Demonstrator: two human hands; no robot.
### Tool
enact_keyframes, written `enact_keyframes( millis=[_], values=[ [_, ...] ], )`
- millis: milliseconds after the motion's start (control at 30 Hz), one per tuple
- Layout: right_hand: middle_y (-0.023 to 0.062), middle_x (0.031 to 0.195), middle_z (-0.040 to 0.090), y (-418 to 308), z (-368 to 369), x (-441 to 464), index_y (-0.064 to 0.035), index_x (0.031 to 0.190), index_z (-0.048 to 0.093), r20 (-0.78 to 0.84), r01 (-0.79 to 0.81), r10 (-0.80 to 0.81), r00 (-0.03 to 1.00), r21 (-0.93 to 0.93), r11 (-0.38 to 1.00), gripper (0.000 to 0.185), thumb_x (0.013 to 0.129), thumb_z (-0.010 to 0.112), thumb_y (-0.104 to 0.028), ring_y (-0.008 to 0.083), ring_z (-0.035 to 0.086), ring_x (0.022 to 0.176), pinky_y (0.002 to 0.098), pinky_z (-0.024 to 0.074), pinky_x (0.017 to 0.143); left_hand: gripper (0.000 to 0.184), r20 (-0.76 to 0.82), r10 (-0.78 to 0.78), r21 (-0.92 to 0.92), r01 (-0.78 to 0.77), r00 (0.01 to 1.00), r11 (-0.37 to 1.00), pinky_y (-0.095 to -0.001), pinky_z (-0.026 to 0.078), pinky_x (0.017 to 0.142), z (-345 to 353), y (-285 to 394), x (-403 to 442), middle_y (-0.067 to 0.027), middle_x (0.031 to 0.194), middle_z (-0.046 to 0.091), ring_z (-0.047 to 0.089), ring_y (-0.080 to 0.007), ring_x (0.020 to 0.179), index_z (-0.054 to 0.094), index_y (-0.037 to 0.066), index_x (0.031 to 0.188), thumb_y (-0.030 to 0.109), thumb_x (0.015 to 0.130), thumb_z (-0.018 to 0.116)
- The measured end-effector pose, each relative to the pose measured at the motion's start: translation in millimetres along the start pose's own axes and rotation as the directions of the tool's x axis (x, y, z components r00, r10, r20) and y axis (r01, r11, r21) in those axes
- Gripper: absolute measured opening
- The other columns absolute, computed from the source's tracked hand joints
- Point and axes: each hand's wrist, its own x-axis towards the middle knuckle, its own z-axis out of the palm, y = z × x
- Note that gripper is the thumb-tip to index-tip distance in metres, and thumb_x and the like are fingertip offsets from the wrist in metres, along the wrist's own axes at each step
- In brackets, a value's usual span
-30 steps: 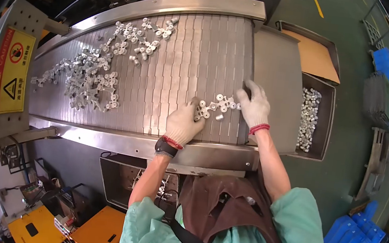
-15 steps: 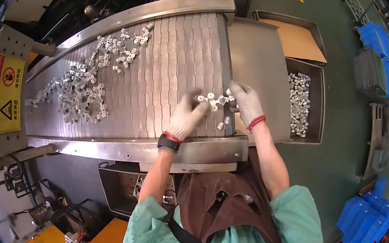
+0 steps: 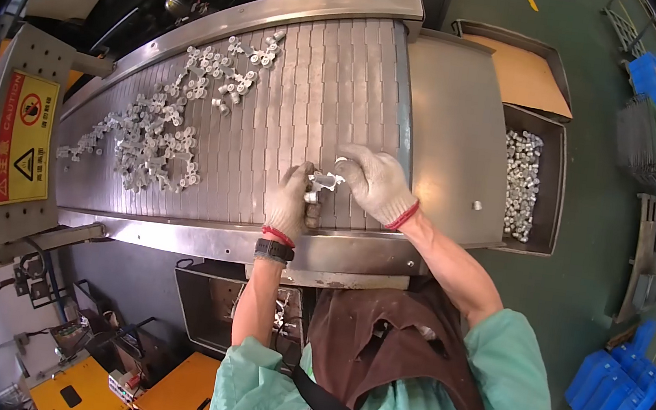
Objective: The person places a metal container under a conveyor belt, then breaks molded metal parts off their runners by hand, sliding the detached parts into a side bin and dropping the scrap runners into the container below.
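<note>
In its gloved fingers my left hand (image 3: 289, 199) grips a small branched cluster of metal castings (image 3: 323, 181) above the conveyor belt (image 3: 314, 80). My right hand (image 3: 379, 185), also gloved, is closed at the cluster's right side, with its thumb and fingertips pinching a pale end of it. The fingers cover part of the cluster. Several more silvery casting clusters (image 3: 152, 134) lie heaped on the left half of the belt. A single small metal cap-like part (image 3: 477, 205) rests on the smooth metal plate (image 3: 448, 130) beyond the belt's end.
A bin (image 3: 552, 179) right of the plate holds many loose metal parts. Below the belt's near rail (image 3: 321, 257) stands a dark bin (image 3: 201, 308) with metal scraps. Cardboard lies in another box (image 3: 516, 72). A caution sign (image 3: 26, 139) marks the machine at left.
Both hands have moved left from the belt's end, and the cluster between them looks smaller. The two loose parts near the belt's end are gone from there. One part now lies on the plate.
</note>
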Motion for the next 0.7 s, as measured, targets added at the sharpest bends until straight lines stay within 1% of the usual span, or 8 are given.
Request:
enact_keyframes(
  millis=[100, 200, 300, 367, 400, 500, 600, 700],
  values=[
    [0.0225, 0.110, 0.082, 5.6, 0.6, 13.2, -0.0013, 0.128, 0.076, 0.013, 0.073, -0.072, 0.997, -0.127, 0.989, 0.052, 0.109, 0.069, -0.049, 0.0420, 0.080, 0.105, 0.0508, 0.0628, 0.090, 0.026, -0.007, -0.015, -0.187, 0.013, 1.000, 0.982, -0.0261, 0.036, 0.036, -8.2, -19.2, 22.2, 0.0007, 0.071, 0.060, 0.051, -0.0098, 0.044, 0.064, 0.019, 0.116, 0.045, 0.115, 0.061],
    [0.0218, 0.109, 0.081, -0.8, -5.8, 22.5, -0.0012, 0.126, 0.078, 0.014, 0.176, -0.185, 0.983, -0.391, 0.903, 0.055, 0.108, 0.069, -0.052, 0.0413, 0.079, 0.108, 0.0515, 0.0620, 0.092, 0.030, -0.124, 0.111, -0.074, -0.121, 0.986, 0.990, -0.0273, 0.036, 0.036, 0.0, -10.8, 16.7, -0.0005, 0.074, 0.061, 0.050, -0.0111, 0.043, 0.065, 0.016, 0.119, 0.045, 0.114, 0.063],
    [0.0209, 0.103, 0.081, 20.1, 2.7, 26.4, -0.0002, 0.124, 0.079, 0.202, -0.082, 0.112, 0.973, -0.151, 0.985, 0.058, 0.110, 0.066, -0.055, 0.0385, 0.080, 0.094, 0.0491, 0.0638, 0.083, 0.040, -0.166, 0.321, 0.199, -0.287, 0.932, 0.937, -0.0320, 0.047, 0.046, 6.4, 5.7, 5.1, -0.0061, 0.088, 0.069, 0.061, -0.0144, 0.059, 0.067, 0.004, 0.126, 0.041, 0.112, 0.064],
    [0.0215, 0.098, 0.079, 2.5, -7.5, 35.9, 0.0014, 0.122, 0.079, 0.219, -0.352, 0.354, 0.909, -0.053, 0.935, 0.058, 0.111, 0.063, -0.053, 0.0353, 0.080, 0.086, 0.0466, 0.0637, 0.076, 0.043, -0.130, 0.505, 0.356, -0.435, 0.853, 0.827, -0.0313, 0.052, 0.054, 6.6, 7.3, 13.7, -0.0092, 0.096, 0.072, 0.066, -0.0158, 0.069, 0.067, 0.001, 0.128, 0.041, 0.113, 0.063],
    [0.0218, 0.096, 0.079, -3.6, -9.4, 40.2, 0.0022, 0.121, 0.079, 0.238, -0.478, 0.466, 0.852, -0.005, 0.878, 0.058, 0.112, 0.062, -0.053, 0.0337, 0.080, 0.081, 0.0453, 0.0636, 0.072, 0.042, -0.113, 0.543, 0.378, -0.469, 0.832, 0.798, -0.0313, 0.055, 0.058, 5.4, 8.6, 16.5, -0.0108, 0.099, 0.072, 0.067, -0.0161, 0.075, 0.067, 0.000, 0.128, 0.040, 0.114, 0.063],
    [0.0223, 0.092, 0.078, 6.8, -4.6, 49.1, 0.0037, 0.121, 0.078, 0.308, -0.569, 0.530, 0.790, 0.047, 0.821, 0.058, 0.113, 0.058, -0.050, 0.0301, 0.079, 0.073, 0.0422, 0.0619, 0.064, 0.039, -0.054, 0.631, 0.425, -0.555, 0.774, 0.715, -0.0315, 0.061, 0.068, 8.1, 22.9, 13.9, -0.0142, 0.107, 0.074, 0.071, -0.0163, 0.087, 0.067, -0.002, 0.126, 0.035, 0.116, 0.062],
    [0.0246, 0.102, 0.080, 11.3, -8.7, 62.2, 0.0030, 0.126, 0.077, 0.432, -0.636, 0.588, 0.684, -0.042, 0.771, 0.058, 0.113, 0.058, -0.051, 0.0291, 0.081, 0.085, 0.0415, 0.0643, 0.073, 0.035, -0.023, 0.630, 0.429, -0.562, 0.776, 0.707, -0.0312, 0.061, 0.068, 7.5, 27.0, 18.4, -0.0128, 0.109, 0.074, 0.070, -0.0152, 0.085, 0.067, -0.001, 0.127, 0.032, 0.116, 0.063],
    [0.0255, 0.113, 0.080, 15.2, -6.2, 63.1, 0.0013, 0.137, 0.075, 0.366, -0.488, 0.495, 0.788, -0.119, 0.865, 0.062, 0.112, 0.062, -0.053, 0.0280, 0.082, 0.097, 0.0416, 0.0657, 0.080, 0.035, -0.045, 0.596, 0.369, -0.541, 0.802, 0.756, -0.0300, 0.060, 0.064, 3.9, 30.3, 23.9, -0.0097, 0.108, 0.072, 0.068, -0.0141, 0.080, 0.065, 0.000, 0.129, 0.033, 0.117, 0.063]
  ],
)
